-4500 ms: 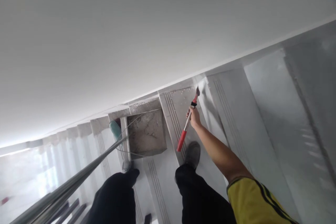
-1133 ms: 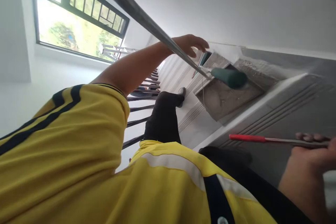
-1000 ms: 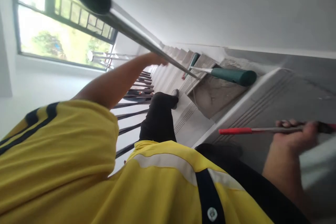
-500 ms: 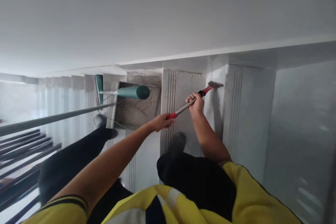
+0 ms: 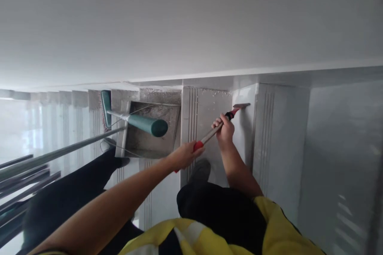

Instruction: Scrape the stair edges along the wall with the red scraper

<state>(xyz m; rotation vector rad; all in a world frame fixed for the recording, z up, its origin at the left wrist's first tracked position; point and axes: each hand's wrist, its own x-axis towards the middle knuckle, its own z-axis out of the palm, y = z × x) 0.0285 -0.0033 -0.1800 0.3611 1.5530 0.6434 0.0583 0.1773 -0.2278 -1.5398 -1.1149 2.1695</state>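
Observation:
Both of my hands are closed around a long-handled scraper [image 5: 212, 134] with red ends and a metal shaft. My left hand [image 5: 186, 155] wraps the red grip at its lower end. Higher up, my right hand [image 5: 225, 129] grasps the shaft just below the black collar. The scraper's blade [image 5: 241, 105] rests against the pale stair riser [image 5: 245, 127], close to the wall. White crumbs of debris lie on the tread [image 5: 211, 101] below that riser.
A metal dustpan [image 5: 128, 139] with a long pole [image 5: 68, 148] sits on the steps at left, beside a green brush [image 5: 106, 107] whose handle [image 5: 143, 122] crosses it. The white wall [image 5: 191, 24] runs along the stairs. Dark railing bars [image 5: 26, 185] stand at lower left.
The view has shifted, so most things appear slightly lower and further left. The blade has turned to lie flatter against the riser. Both hands keep their hold on the scraper.

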